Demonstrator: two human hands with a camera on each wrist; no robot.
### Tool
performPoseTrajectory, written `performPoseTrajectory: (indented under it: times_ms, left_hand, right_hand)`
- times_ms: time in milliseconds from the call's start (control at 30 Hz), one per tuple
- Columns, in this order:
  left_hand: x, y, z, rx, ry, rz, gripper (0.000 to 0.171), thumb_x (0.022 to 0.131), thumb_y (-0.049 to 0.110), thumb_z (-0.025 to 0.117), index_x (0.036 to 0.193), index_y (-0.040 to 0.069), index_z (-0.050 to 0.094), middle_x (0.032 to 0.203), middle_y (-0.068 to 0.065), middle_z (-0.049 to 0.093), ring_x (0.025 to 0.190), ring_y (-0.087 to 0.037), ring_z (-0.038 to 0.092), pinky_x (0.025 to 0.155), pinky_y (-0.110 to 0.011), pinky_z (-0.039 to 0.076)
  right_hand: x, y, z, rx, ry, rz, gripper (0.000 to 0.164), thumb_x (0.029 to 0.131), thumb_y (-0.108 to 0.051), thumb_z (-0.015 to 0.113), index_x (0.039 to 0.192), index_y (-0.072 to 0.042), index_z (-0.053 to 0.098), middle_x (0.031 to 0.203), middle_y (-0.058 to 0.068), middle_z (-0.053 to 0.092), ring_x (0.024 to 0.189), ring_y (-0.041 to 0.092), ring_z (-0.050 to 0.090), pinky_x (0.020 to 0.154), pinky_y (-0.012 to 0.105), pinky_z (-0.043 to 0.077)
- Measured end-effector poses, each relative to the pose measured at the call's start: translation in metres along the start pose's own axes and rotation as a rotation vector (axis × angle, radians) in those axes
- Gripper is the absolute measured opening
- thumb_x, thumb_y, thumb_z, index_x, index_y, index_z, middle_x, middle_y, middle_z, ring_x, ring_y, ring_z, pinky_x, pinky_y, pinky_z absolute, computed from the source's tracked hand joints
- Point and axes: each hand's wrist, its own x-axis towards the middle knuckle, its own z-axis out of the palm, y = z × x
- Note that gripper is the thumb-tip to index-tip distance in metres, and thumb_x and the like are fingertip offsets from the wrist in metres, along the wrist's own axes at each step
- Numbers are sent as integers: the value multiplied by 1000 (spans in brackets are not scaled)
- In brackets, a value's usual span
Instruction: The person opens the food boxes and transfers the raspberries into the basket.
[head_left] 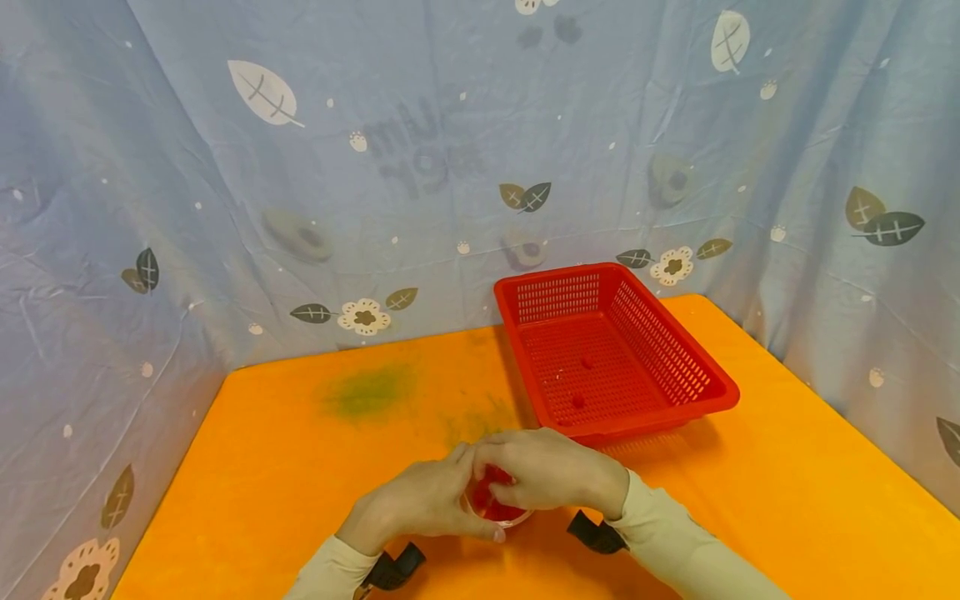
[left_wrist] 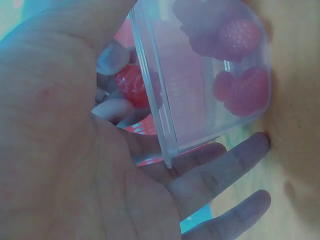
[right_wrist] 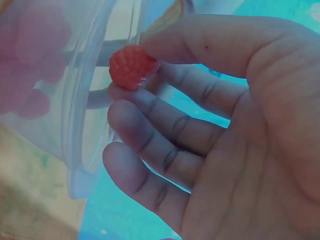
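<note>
Right hand (head_left: pixel 551 471) pinching red berry (right_wrist: pixel 131 68) near clear tub (left_wrist: pixel 192 117); left hand (head_left: pixel 420 504) holding tub, fingers spread.

Faint gray lettering (head_left: pixel 431 167) shows on the curtain (head_left: pixel 600 125), straight beyond and above the left grip (head_left: pixel 423 504) and, farther over, up and to the left of the right grip (head_left: pixel 540 471). It runs in two lines that climb slightly toward the right, and the characters look mirror-reversed. In the upper line an "m" and a "u" can be made out; the lower seems to hold "mer" backward. The rest is too blurred to read.
</note>
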Motion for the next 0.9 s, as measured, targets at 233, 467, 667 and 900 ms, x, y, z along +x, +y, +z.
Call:
performPoseTrajectory:
  times_ms: [233, 467, 667, 900]
  left_hand:
    - [0, 0, 1, 32, 31, 14, 90, 77, 74, 72, 140, 17, 43, 108, 10, 54, 82, -4, 59, 77, -24, 52]
    - [0, 0, 0, 28, 25, 7, 92, 77, 74, 72, 142, 16, 42, 107, 9, 54, 80, -4, 60, 76, -24, 52]
    - [0, 1, -1, 32, 20, 11, 96, 77, 74, 71, 145, 14, 40, 103, 9, 53, 76, -4, 56, 72, -22, 49]
    - [-1, 1, -1, 35, 9, -8, 112, 77, 76, 70, 159, 13, 27, 126, 4, 57, 80, -5, 60, 75, -24, 53]
  right_hand:
    - [0, -1, -3, 39, -3, 23, 12, 92, -20, 70, 101, -28, 69, 104, -13, 68, 84, 0, 56, 74, 21, 50]
    - [1, 0, -6, 20, 13, 24, 12, 92, -23, 72, 104, -26, 70, 102, -10, 68, 84, 1, 56, 74, 22, 50]
    - [-1, 1, -9, 5, 45, 29, 12, 93, -27, 72, 105, -26, 70, 102, -11, 67, 86, 1, 56, 75, 23, 52]
    - [-2, 0, -14, 42, 118, 33, 15, 95, -28, 70, 109, -25, 66, 103, -13, 65, 85, 2, 55, 73, 20, 51]
